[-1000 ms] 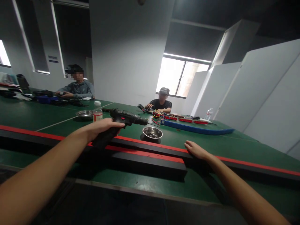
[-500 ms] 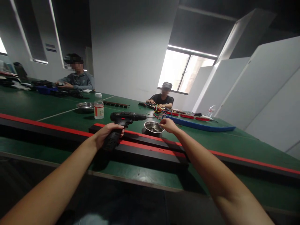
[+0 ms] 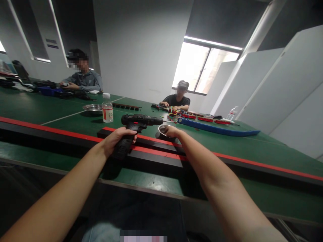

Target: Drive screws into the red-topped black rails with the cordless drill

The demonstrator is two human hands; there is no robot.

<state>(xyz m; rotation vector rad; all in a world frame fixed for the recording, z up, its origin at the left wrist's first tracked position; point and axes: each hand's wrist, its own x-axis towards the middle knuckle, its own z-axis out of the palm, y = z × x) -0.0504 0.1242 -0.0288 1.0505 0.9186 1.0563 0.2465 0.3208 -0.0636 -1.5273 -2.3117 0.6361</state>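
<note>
My left hand (image 3: 116, 139) is wrapped round the grip of a black cordless drill (image 3: 137, 122), whose nose points right toward a small steel bowl (image 3: 161, 129). My right hand (image 3: 172, 131) reaches into that bowl, covering most of it; its fingers are curled, and whatever they hold is hidden. Both hands hover over a long black and red rail (image 3: 151, 153) lying on the green table (image 3: 252, 151).
A water bottle with a red label (image 3: 107, 112) and a steel plate (image 3: 92, 108) stand behind the drill. A long blue panel (image 3: 217, 129) with red parts and wires lies at the right. Two other people sit at the far side of the table.
My right hand left the rail at the right and moved up-left into the steel bowl. My left hand kept hold of the drill, which now sits level, pointing right.
</note>
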